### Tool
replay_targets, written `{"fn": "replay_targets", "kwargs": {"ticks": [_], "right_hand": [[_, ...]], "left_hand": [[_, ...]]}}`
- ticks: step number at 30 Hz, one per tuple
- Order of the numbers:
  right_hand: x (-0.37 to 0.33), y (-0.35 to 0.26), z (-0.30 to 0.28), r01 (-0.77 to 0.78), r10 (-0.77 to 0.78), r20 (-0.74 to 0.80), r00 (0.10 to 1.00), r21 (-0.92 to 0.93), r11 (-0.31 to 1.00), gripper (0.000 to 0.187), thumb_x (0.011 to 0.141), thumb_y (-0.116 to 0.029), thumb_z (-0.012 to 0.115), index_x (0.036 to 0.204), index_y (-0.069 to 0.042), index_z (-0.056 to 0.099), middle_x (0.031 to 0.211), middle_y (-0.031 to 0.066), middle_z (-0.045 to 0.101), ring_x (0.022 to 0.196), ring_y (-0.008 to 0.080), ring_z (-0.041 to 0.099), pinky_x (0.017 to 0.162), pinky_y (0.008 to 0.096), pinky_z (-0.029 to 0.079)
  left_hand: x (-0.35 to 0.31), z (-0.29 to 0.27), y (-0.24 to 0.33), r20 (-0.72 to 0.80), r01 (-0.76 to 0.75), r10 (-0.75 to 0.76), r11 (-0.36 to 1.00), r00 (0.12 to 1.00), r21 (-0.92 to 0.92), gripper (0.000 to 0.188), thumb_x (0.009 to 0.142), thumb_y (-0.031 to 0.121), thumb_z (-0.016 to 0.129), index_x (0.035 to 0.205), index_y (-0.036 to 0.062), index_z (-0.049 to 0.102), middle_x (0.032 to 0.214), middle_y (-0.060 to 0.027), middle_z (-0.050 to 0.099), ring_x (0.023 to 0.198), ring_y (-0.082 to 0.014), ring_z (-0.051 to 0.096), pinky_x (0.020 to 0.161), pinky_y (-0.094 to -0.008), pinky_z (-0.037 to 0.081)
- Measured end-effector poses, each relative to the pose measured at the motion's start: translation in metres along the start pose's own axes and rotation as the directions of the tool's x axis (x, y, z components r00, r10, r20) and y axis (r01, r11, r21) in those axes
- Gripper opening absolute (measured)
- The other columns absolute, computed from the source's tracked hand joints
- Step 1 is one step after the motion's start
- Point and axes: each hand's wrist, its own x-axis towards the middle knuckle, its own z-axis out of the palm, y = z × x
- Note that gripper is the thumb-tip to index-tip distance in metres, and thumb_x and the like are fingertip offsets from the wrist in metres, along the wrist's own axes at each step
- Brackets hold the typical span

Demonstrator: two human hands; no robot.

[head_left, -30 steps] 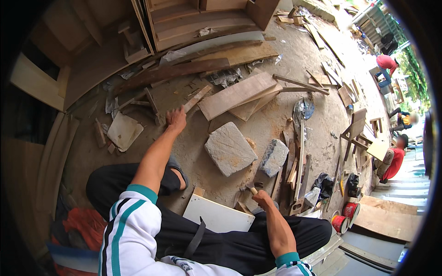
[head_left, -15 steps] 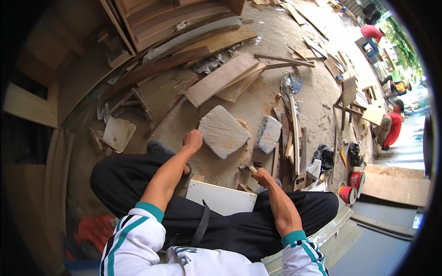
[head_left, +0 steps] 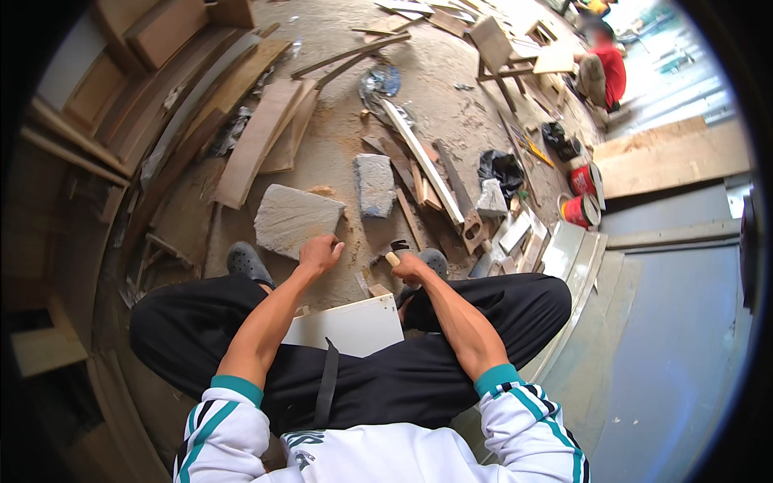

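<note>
In my right hand (head_left: 412, 270) is a hammer (head_left: 393, 258), its pale wooden handle gripped and its dark head pointing away from me. My left hand (head_left: 320, 253) is closed, fingers curled together, at the near right edge of a rough grey concrete block (head_left: 294, 217); what it pinches, if anything, is too small to make out. Between my crossed legs rests a white panel or box (head_left: 348, 326) with a wooden edge, close below both hands. A second, narrower concrete block (head_left: 374, 185) lies beyond the hammer.
A handsaw (head_left: 460, 189) lies among wood strips to the right, near a black plastic bag (head_left: 501, 171). Two red tins (head_left: 581, 211) stand farther right. Planks (head_left: 256, 149) and wooden cabinets (head_left: 165, 36) fill the left. A person in red (head_left: 612, 74) sits at far right.
The view has turned to the right. My left hand has gone from the left side of the large block to its near right edge. My right hand still grips the hammer.
</note>
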Motion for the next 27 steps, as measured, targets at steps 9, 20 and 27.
{"fn": "replay_targets", "kwargs": {"ticks": [9,20,27], "right_hand": [[0.003,0.009,-0.03,-0.053,0.029,0.159,0.987,0.145,0.988,0.038,0.078,-0.035,0.074,0.08,0.002,0.069,0.074,0.0099,0.065,0.062,0.0225,0.063,0.054,0.0406,0.051],[0.044,0.061,-0.044,-0.242,0.234,-0.559,0.795,0.061,0.968,0.056,0.085,-0.036,0.065,0.129,-0.003,0.051,0.13,0.0216,0.054,0.117,0.0362,0.055,0.093,0.0498,0.047],[0.06,0.083,-0.06,-0.294,0.306,-0.466,0.83,0.1,0.951,0.051,0.087,-0.025,0.061,0.133,-0.007,0.047,0.137,0.018,0.051,0.129,0.0366,0.046,0.105,0.0503,0.039]], "left_hand": [[0.036,0.027,-0.013,0.058,0.066,-0.077,0.982,0.995,0.176,0.066,0.089,0.042,0.061,0.146,0.0153,0.041,0.155,-0.0223,0.028,0.14,-0.0433,0.032,0.111,-0.0495,0.035],[0.05,0.011,-0.026,0.316,0.169,-0.257,0.945,0.913,0.28,0.1,0.081,0.069,0.057,0.157,0.0182,0.017,0.162,-0.019,0.01,0.147,-0.0409,0.018,0.114,-0.0583,0.023],[0.051,0.0,-0.018,0.357,0.171,-0.281,0.935,0.891,0.31,0.101,0.08,0.072,0.054,0.157,0.0186,0.015,0.163,-0.0171,0.008,0.148,-0.0384,0.017,0.116,-0.0577,0.02]]}}
